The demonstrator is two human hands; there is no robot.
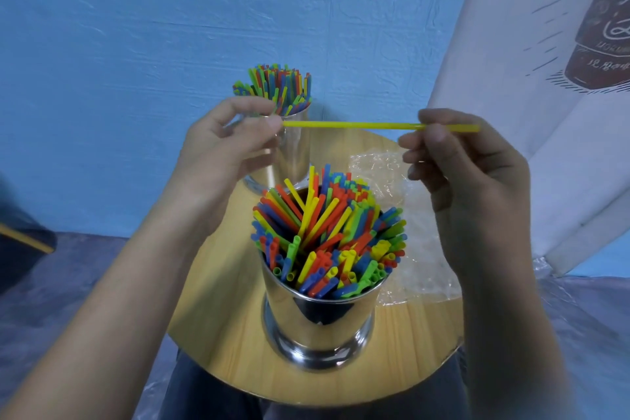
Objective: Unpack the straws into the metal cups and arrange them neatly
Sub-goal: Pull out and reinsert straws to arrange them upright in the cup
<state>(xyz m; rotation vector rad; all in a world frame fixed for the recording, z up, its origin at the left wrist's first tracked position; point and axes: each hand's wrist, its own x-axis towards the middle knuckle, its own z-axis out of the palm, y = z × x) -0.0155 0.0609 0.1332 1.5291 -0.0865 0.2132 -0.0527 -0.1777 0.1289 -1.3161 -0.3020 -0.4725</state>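
Head view shows the near shiny metal cup [317, 317] full of coloured plastic straws [327, 235], and the second metal cup [295, 150] behind it also. Above the near cup, the left hand [225, 143] and the right hand [456, 164] pinch one thin yellow straw [351, 125], held level. Right of that cup the crumpled clear wrapper [405, 222] looks empty, so I judge little is left.

A blue wall [136, 27] stands behind the round wooden table [218, 317].
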